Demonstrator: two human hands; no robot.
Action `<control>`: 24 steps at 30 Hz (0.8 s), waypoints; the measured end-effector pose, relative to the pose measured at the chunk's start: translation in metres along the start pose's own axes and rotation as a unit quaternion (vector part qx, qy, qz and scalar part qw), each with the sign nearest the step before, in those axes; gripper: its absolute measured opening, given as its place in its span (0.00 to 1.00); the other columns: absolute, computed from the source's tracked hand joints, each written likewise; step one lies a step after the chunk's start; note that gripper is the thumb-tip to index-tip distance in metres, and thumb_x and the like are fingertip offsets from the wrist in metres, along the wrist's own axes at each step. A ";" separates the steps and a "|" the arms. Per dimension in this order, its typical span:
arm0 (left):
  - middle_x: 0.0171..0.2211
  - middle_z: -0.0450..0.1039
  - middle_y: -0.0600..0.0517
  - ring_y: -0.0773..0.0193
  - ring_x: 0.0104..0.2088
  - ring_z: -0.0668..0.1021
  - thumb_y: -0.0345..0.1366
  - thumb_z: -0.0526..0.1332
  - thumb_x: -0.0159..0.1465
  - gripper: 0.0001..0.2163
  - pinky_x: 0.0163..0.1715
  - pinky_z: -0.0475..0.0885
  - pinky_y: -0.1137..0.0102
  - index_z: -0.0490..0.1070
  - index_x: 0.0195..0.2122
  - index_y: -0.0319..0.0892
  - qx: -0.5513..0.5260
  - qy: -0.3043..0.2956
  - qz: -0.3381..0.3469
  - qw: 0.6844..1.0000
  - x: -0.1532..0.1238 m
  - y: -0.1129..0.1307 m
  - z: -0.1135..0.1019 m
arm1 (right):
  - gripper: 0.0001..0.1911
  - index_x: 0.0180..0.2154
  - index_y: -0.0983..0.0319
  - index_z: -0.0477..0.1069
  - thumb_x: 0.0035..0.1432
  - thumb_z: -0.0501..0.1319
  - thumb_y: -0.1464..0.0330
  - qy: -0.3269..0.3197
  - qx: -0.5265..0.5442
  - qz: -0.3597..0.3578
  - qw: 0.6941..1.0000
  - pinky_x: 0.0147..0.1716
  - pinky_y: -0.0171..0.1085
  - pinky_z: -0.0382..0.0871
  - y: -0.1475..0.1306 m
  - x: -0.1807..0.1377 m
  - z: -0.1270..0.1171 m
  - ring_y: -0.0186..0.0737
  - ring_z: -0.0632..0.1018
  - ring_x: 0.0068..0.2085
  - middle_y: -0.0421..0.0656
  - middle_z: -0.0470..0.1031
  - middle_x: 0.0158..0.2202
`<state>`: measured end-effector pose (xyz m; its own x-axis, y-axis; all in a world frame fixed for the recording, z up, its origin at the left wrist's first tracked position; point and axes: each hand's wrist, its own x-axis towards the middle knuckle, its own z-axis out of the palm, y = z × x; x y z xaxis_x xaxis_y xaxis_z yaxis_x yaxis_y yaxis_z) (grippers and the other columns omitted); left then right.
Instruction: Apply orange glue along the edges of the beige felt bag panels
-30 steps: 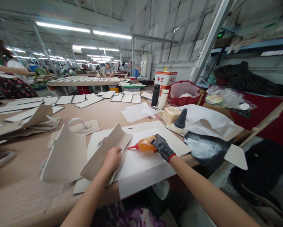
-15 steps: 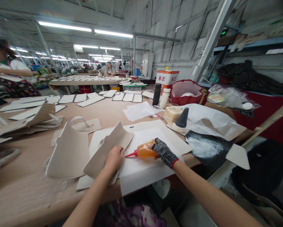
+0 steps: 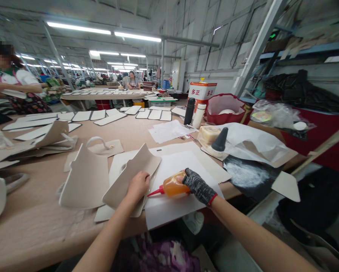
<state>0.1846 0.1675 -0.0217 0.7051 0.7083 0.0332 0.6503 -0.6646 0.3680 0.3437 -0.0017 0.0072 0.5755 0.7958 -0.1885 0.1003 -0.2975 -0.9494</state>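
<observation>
In my right hand [image 3: 200, 187], which wears a dark grey knit glove, is a clear squeeze bottle of amber glue [image 3: 173, 185]. Its red nozzle [image 3: 155, 191] points left, close to the edge of a beige bag panel [image 3: 131, 172]. My bare left hand [image 3: 139, 186] grips that curved panel near its right edge, fingers bent over it. White paper [image 3: 172, 206] lies under the bottle and beside the panel. A second curved beige panel [image 3: 85, 181] stands just to the left.
More beige bag pieces with handles [image 3: 44, 141] lie at the left. Dark-edged white panels [image 3: 82, 116] cover the far side. Two bottles [image 3: 189, 111], a red basin [image 3: 224, 109] and a dark cone [image 3: 220, 139] stand at right. A co-worker [image 3: 13, 83] is at far left.
The bottle's nozzle has shifted slightly toward me along the panel's edge. My left hand keeps its hold on the panel. The whole view has drifted a little.
</observation>
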 end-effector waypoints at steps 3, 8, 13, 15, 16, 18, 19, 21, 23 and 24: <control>0.41 0.73 0.47 0.62 0.42 0.74 0.33 0.49 0.64 0.14 0.43 0.66 0.71 0.74 0.40 0.40 0.002 0.000 -0.002 1.000 0.000 0.001 -0.001 | 0.19 0.37 0.62 0.62 0.45 0.59 0.58 -0.010 0.006 -0.002 1.000 0.12 0.31 0.66 -0.001 -0.004 0.002 0.40 0.74 0.28 0.46 0.69 0.34; 0.41 0.74 0.47 0.61 0.42 0.74 0.33 0.49 0.64 0.13 0.44 0.65 0.72 0.74 0.40 0.40 0.007 0.000 0.002 1.000 -0.001 0.001 -0.001 | 0.21 0.38 0.62 0.62 0.44 0.59 0.57 -0.029 0.012 0.003 1.000 0.12 0.31 0.66 -0.002 -0.009 0.005 0.42 0.74 0.31 0.47 0.69 0.36; 0.40 0.74 0.47 0.61 0.42 0.74 0.34 0.49 0.64 0.13 0.43 0.66 0.71 0.74 0.39 0.40 0.004 0.004 0.006 1.000 -0.001 0.001 0.000 | 0.22 0.38 0.63 0.62 0.43 0.59 0.56 -0.043 0.011 -0.001 0.999 0.12 0.30 0.66 -0.002 -0.012 0.006 0.41 0.74 0.31 0.47 0.69 0.36; 0.40 0.74 0.47 0.61 0.41 0.74 0.34 0.49 0.63 0.13 0.43 0.66 0.71 0.74 0.39 0.40 0.004 0.005 0.010 1.000 -0.002 0.001 -0.001 | 0.23 0.39 0.64 0.62 0.43 0.59 0.57 -0.047 0.008 0.000 0.999 0.12 0.30 0.66 -0.002 -0.013 0.006 0.41 0.74 0.30 0.47 0.69 0.35; 0.40 0.74 0.47 0.61 0.41 0.74 0.34 0.49 0.63 0.13 0.42 0.66 0.71 0.74 0.39 0.39 0.005 0.005 0.011 1.000 -0.002 0.001 -0.001 | 0.23 0.39 0.64 0.62 0.43 0.59 0.57 -0.049 0.007 0.001 0.999 0.12 0.30 0.66 -0.003 -0.013 0.006 0.41 0.74 0.29 0.47 0.69 0.35; 0.40 0.74 0.47 0.61 0.41 0.74 0.34 0.49 0.63 0.13 0.42 0.66 0.71 0.74 0.39 0.40 0.006 0.001 0.010 1.000 -0.002 0.001 -0.001 | 0.22 0.38 0.63 0.63 0.43 0.60 0.57 -0.053 0.008 0.004 0.999 0.11 0.30 0.65 -0.004 -0.014 0.006 0.41 0.74 0.29 0.46 0.69 0.34; 0.40 0.74 0.47 0.61 0.41 0.74 0.34 0.49 0.63 0.13 0.42 0.66 0.71 0.74 0.39 0.40 0.007 0.000 0.009 1.000 -0.002 0.001 -0.001 | 0.22 0.38 0.63 0.63 0.43 0.60 0.57 -0.054 0.012 0.005 0.998 0.11 0.30 0.65 -0.005 -0.015 0.006 0.41 0.74 0.30 0.46 0.69 0.34; 0.40 0.74 0.47 0.61 0.42 0.74 0.34 0.49 0.63 0.13 0.43 0.65 0.72 0.73 0.39 0.40 0.006 -0.001 0.008 1.000 -0.002 0.001 -0.001 | 0.20 0.36 0.62 0.65 0.43 0.61 0.57 -0.064 0.027 0.010 0.998 0.12 0.29 0.64 -0.004 -0.015 0.005 0.41 0.73 0.30 0.46 0.70 0.33; 0.40 0.73 0.47 0.61 0.42 0.74 0.34 0.49 0.63 0.13 0.43 0.65 0.72 0.74 0.39 0.40 0.005 0.001 0.008 1.000 -0.002 0.000 0.000 | 0.18 0.34 0.62 0.66 0.43 0.61 0.57 -0.078 0.053 0.017 0.995 0.12 0.29 0.62 -0.001 -0.015 0.001 0.39 0.73 0.28 0.45 0.71 0.32; 0.40 0.73 0.47 0.61 0.42 0.74 0.34 0.49 0.64 0.13 0.43 0.65 0.72 0.74 0.39 0.40 0.004 0.001 0.008 1.000 -0.002 0.000 0.000 | 0.17 0.33 0.62 0.67 0.44 0.61 0.57 -0.078 0.068 0.015 0.994 0.12 0.29 0.62 0.002 -0.014 -0.002 0.39 0.73 0.27 0.45 0.71 0.31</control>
<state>0.1830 0.1658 -0.0214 0.7141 0.6988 0.0410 0.6417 -0.6769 0.3607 0.3372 -0.0141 0.0082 0.4427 0.8626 -0.2447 -0.0330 -0.2571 -0.9658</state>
